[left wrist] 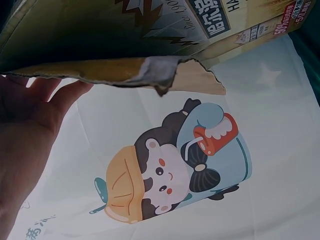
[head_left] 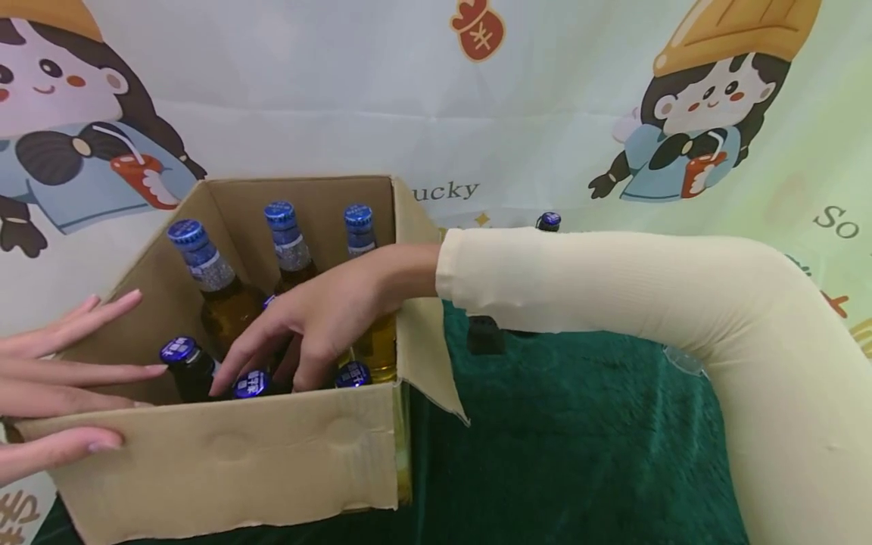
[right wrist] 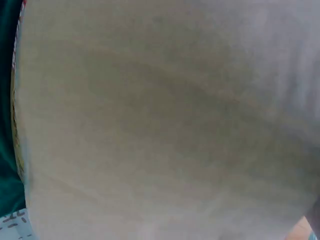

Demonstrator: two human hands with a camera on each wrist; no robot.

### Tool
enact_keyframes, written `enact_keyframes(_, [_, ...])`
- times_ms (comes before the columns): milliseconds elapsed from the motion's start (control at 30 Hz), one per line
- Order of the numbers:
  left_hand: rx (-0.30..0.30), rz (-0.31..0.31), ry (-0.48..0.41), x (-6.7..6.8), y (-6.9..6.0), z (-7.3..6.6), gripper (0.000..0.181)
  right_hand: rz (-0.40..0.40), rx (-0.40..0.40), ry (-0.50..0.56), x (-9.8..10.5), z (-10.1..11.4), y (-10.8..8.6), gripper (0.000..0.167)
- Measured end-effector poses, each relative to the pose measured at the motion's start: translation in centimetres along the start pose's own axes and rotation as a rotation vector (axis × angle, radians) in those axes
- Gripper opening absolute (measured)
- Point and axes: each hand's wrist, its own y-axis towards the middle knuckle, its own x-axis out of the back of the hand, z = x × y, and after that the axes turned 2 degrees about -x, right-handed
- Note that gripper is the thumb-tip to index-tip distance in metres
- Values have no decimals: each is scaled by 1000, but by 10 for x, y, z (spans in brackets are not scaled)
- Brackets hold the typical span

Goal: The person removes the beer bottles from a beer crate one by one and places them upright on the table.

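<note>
My right hand [head_left: 334, 310] reaches down into an open cardboard box [head_left: 225, 462]. Its spread, bent fingers straddle the purple cap of a bottle [head_left: 250, 384] by the front wall, and gaps show on both sides of the cap. Straight fingers of my left hand [head_left: 61, 378] lie along the box's left side. In the left wrist view, that hand [left wrist: 35, 120] touches the box's torn edge [left wrist: 120, 71]. Other capped bottles stand inside, among them a blue-capped bottle [head_left: 204, 265] and a dark-necked bottle [head_left: 187, 371]. The right wrist view holds mostly a blurred beige surface.
Right of the box, a cardboard flap [head_left: 432, 363] hangs outward over a dark green cloth [head_left: 579, 431]. Behind my right sleeve the purple cap of another bottle [head_left: 549, 221] pokes up. A printed cartoon backdrop [head_left: 306, 91] closes off the back.
</note>
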Motion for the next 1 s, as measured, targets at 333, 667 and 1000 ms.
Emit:
enact_keyframes(333, [-79, -12, 19, -5, -1, 6, 25, -22, -205, -158, -8, 2, 27, 57])
enact_keyframes(667, [-206, -137, -42, -12, -1, 13, 34, -23, -194, -149, -9, 4, 42, 40])
enact_keyframes(1000, [-169, -77, -15, -12, 2, 14, 33, -183, -152, -148, -9, 2, 30, 23])
